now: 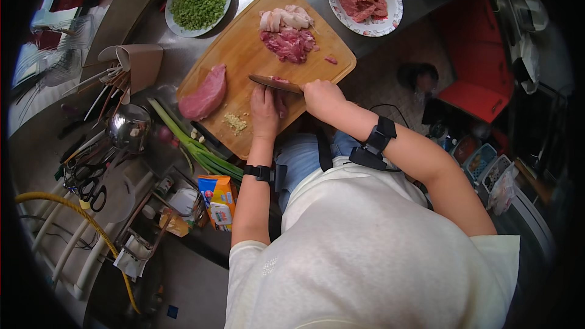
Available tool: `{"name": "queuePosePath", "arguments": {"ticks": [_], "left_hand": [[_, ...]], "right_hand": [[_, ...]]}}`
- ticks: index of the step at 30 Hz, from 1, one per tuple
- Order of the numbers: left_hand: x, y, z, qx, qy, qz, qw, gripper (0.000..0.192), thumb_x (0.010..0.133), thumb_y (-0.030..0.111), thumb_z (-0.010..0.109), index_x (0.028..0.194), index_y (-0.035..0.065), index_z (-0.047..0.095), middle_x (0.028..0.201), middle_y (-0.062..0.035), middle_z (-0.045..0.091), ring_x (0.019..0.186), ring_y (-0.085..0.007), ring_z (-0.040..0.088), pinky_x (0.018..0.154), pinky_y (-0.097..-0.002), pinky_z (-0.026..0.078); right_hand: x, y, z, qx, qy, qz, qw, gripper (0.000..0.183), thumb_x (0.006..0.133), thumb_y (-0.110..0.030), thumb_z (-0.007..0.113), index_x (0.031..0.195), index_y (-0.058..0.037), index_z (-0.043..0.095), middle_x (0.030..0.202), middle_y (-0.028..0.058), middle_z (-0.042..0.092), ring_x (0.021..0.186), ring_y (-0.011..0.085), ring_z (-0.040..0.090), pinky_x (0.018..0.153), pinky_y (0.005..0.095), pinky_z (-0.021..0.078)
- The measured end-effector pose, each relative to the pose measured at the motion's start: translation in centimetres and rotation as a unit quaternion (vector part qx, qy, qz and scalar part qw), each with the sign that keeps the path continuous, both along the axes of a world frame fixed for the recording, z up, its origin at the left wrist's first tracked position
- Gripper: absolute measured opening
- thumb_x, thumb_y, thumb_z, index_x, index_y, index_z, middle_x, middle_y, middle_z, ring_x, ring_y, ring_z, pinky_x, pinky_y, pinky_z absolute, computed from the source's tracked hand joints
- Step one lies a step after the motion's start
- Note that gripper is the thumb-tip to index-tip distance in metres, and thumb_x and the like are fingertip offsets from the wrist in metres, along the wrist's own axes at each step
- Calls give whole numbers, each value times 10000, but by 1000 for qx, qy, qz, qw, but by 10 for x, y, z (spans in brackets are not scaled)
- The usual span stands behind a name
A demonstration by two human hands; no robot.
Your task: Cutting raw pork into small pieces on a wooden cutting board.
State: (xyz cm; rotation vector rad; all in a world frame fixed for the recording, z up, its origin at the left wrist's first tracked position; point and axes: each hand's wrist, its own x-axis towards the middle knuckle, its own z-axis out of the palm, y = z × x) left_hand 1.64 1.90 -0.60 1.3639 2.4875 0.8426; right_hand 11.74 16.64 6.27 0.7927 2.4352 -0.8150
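My right hand [322, 98] grips the handle of a kitchen knife [274, 83], its blade reaching left across the wooden cutting board [247, 45]. Just below the blade, my left hand [265, 112] presses on a piece of raw meat [280, 106], mostly hidden under the fingers. A small cut strip [279, 79] lies on the blade's far side. Farther up the board sit a heap of sliced red meat [290, 45] and pale fatty slices [288, 18]. A larger pink slab of meat [204, 93] rests at the left, with minced garlic or ginger [235, 123] nearer me.
A plate of chopped greens [199, 2] stands beyond the board's left; a patterned bowl of ground meat [364, 1] stands beyond its right. Along the left are a holder of chopsticks [141, 66], a shiny metal ladle or bowl [129, 127], scallions [196, 146] and an orange-blue packet [217, 202].
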Motion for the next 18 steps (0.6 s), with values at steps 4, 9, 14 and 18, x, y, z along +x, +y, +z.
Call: {"name": "queuePosePath", "arguments": {"ticks": [4, 9, 14, 18], "left_hand": [[-5, -6, 12, -12, 21, -32, 999, 447, 721, 37, 612, 1164, 62, 552, 1194, -149, 533, 1099, -344, 527, 927, -416, 443], [-10, -8, 36, -54, -6, -56, 997, 447, 706, 20, 612, 1149, 67, 572, 1207, -129, 552, 1097, -321, 547, 924, -403, 455], [3, -14, 38, -51, -2, -25, 998, 447, 706, 11, 620, 1148, 64, 575, 1190, -117, 568, 1107, -310, 548, 917, -384, 471], [5, -13, 38, -48, -9, -25, 998, 433, 715, 16, 623, 1143, 58, 574, 1202, -113, 553, 1125, -305, 537, 907, -380, 479]], "right_hand": [[-33, 21, 0, -50, 56, -13, 997, 189, 741, -126, 618, 856, 10, 680, 811, 260, 650, 756, 398, 655, 674, 455, 533], [-13, 73, -27, -133, 120, -35, 983, 245, 757, -228, 690, 917, -43, 685, 831, 224, 661, 836, 373, 642, 780, 430, 492], [-11, 109, 3, -188, 55, -156, 968, 298, 718, -268, 712, 757, 26, 679, 665, 146, 657, 669, 282, 653, 641, 378, 495], [-3, 123, 24, -192, 80, -189, 960, 245, 755, -221, 674, 795, 20, 688, 689, 176, 658, 663, 314, 653, 626, 384, 501]]}}
